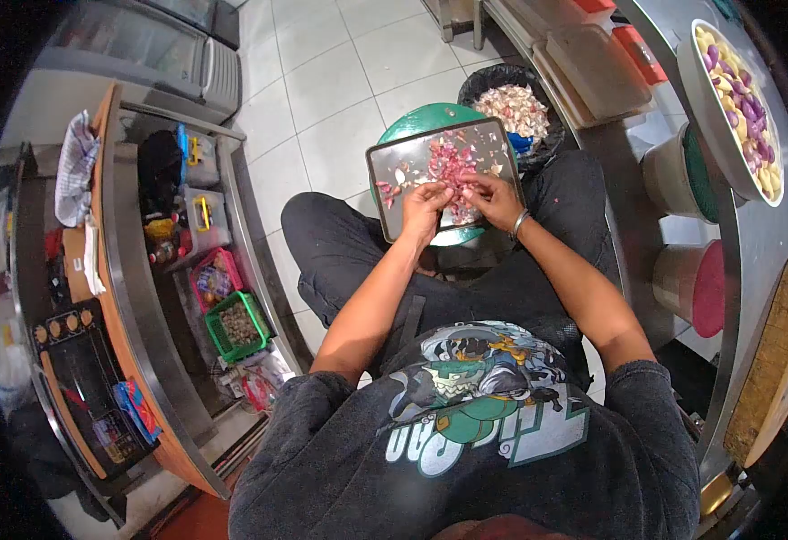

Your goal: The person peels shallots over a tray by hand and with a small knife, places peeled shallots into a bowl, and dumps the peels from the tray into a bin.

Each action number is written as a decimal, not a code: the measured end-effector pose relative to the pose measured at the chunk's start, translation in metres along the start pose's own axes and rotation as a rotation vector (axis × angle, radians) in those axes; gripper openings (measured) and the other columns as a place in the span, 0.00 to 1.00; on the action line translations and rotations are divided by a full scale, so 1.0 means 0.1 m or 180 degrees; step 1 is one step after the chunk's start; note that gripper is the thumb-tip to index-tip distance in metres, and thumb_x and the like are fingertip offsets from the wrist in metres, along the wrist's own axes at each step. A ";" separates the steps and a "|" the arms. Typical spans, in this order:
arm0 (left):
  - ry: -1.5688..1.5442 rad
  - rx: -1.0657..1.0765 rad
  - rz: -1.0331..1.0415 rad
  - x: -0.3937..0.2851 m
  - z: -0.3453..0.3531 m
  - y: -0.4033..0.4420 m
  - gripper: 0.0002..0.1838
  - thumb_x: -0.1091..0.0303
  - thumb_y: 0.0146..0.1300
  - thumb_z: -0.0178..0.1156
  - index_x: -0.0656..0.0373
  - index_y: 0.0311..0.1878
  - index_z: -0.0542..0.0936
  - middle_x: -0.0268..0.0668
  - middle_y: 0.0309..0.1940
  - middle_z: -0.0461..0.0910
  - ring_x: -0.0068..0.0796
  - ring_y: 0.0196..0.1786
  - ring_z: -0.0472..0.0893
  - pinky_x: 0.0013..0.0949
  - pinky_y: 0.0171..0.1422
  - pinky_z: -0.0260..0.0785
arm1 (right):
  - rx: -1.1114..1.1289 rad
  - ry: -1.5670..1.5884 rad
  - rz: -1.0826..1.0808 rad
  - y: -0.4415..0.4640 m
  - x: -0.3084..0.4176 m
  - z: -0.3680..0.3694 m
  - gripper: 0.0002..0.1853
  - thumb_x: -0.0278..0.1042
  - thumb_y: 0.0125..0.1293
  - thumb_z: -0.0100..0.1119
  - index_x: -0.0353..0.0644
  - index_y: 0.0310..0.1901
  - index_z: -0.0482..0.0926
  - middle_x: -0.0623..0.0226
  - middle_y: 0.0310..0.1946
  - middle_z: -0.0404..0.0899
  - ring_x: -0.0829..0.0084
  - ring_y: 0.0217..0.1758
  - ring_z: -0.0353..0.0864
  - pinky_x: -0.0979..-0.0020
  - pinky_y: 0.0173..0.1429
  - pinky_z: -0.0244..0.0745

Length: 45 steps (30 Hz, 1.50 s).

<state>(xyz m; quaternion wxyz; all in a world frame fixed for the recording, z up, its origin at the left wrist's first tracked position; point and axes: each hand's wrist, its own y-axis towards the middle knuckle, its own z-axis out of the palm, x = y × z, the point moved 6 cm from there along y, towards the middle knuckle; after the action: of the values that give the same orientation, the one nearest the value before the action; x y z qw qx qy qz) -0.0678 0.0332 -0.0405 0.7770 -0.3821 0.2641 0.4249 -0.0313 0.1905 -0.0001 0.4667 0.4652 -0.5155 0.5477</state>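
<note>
A dark-rimmed metal tray [385,164] lies in front of me, its middle strewn with reddish shallots and bits of skin [452,160]. Over the tray's near part, my left hand [425,209] has its thumb and fingers pinched together. Close beside it, my right hand [497,202], with a bracelet at the wrist, is also closed in a pinch. The fingertips of both hands nearly meet just above the pile. Whatever sits between them is too small and covered to make out. Paler scraps lie scattered around the pile.
Beneath the tray is a round green stool top [425,117]. A black-lined bin [480,83] full of pale peelings stands just beyond. At right, a white bowl [696,94] of peeled garlic and shallots rests on a steel counter [727,261]. Shelves at left hold a green basket [254,346].
</note>
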 end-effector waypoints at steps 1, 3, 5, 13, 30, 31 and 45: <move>0.0148 -0.0051 0.0030 0.00 -0.02 0.00 0.07 0.82 0.60 0.63 0.68 0.41 0.79 0.42 0.36 0.83 0.31 0.38 0.84 0.31 0.47 0.78 | 0.0082 -0.0380 -0.0101 0.01 0.01 0.00 0.15 0.34 0.68 0.58 0.43 0.54 0.79 0.62 0.37 0.86 0.74 0.40 0.85 0.71 0.48 0.77; 0.0296 -0.0104 0.0052 0.02 -0.06 0.01 0.07 0.82 0.60 0.63 0.69 0.41 0.79 0.43 0.36 0.83 0.31 0.38 0.84 0.30 0.47 0.77 | 0.0163 -0.0756 -0.0194 -0.01 0.05 0.01 0.16 0.35 0.68 0.58 0.46 0.56 0.80 0.61 0.40 0.86 0.73 0.42 0.85 0.70 0.51 0.77; 0.0161 0.0059 -0.0007 0.07 -0.07 0.03 0.07 0.82 0.60 0.63 0.70 0.42 0.79 0.44 0.37 0.83 0.31 0.37 0.84 0.30 0.46 0.78 | 0.0231 -0.1066 -0.0057 -0.03 0.11 0.02 0.15 0.36 0.67 0.58 0.49 0.55 0.82 0.60 0.43 0.86 0.73 0.45 0.84 0.71 0.53 0.76; 0.0067 -0.0041 -0.0232 0.03 0.03 -0.02 0.09 0.81 0.62 0.61 0.71 0.46 0.77 0.45 0.38 0.83 0.31 0.38 0.83 0.30 0.46 0.77 | 0.0188 -0.0769 -0.0046 0.00 0.08 -0.01 0.14 0.39 0.69 0.58 0.48 0.54 0.83 0.65 0.38 0.87 0.79 0.40 0.83 0.74 0.47 0.76; -0.0158 0.0106 -0.0402 0.07 0.05 -0.01 0.11 0.79 0.65 0.58 0.72 0.49 0.76 0.45 0.41 0.81 0.34 0.42 0.84 0.32 0.48 0.80 | -0.0141 -0.1123 0.0339 0.04 -0.01 -0.11 0.16 0.37 0.67 0.58 0.49 0.55 0.81 0.62 0.41 0.85 0.70 0.43 0.83 0.69 0.50 0.75; -0.0184 0.0088 -0.0390 0.07 0.04 -0.01 0.11 0.79 0.65 0.58 0.71 0.49 0.76 0.45 0.41 0.81 0.34 0.42 0.84 0.32 0.48 0.80 | -0.0228 -0.1000 0.0151 0.06 -0.10 -0.11 0.17 0.37 0.67 0.59 0.48 0.56 0.80 0.62 0.41 0.85 0.71 0.42 0.82 0.69 0.49 0.76; -0.0288 0.0163 -0.0430 0.09 0.03 0.01 0.07 0.81 0.64 0.58 0.69 0.45 0.75 0.44 0.38 0.81 0.36 0.41 0.83 0.32 0.48 0.80 | 0.0064 -0.1047 -0.0267 -0.03 0.16 0.02 0.16 0.39 0.67 0.59 0.48 0.55 0.81 0.60 0.40 0.87 0.77 0.41 0.83 0.72 0.48 0.76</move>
<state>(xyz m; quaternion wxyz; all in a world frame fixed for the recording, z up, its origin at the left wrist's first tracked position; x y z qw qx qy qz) -0.0638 0.0402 -0.0451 0.8246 -0.3594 0.2132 0.3815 -0.0304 0.1887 0.0162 0.3938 0.5743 -0.5596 0.4494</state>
